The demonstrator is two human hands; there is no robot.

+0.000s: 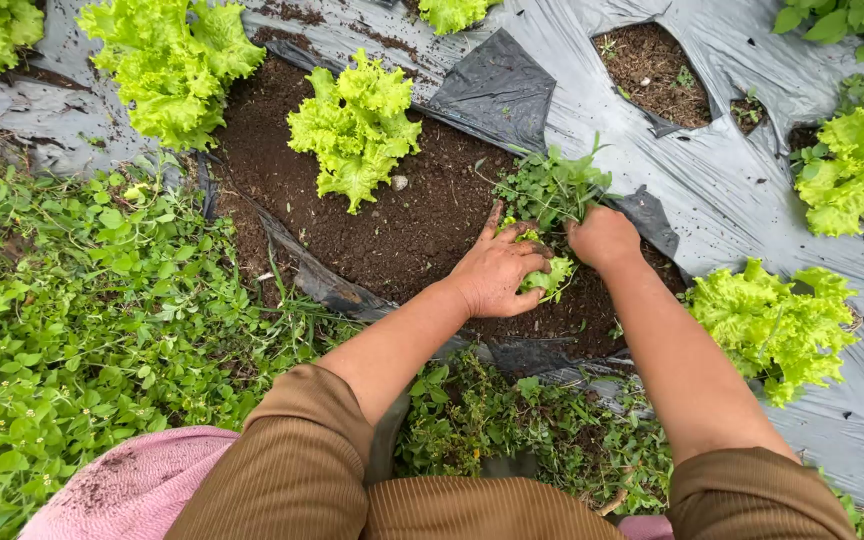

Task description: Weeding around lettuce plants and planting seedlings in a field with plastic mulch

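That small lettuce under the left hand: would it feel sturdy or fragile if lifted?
Probably fragile: the small lettuce shows thin, frilly pale leaves that would likely bend or tear. It looks light, being far smaller than the lettuce head nearby. The left hand cups it loosely, while the right hand grips the weeds, which likely flop too.

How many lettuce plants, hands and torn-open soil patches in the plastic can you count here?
Lettuce plants: 8, counting the small one at the hands and the ones cut by the frame edge
Hands: 2, left hand, right hand
Open soil patches: 2
Total: 12
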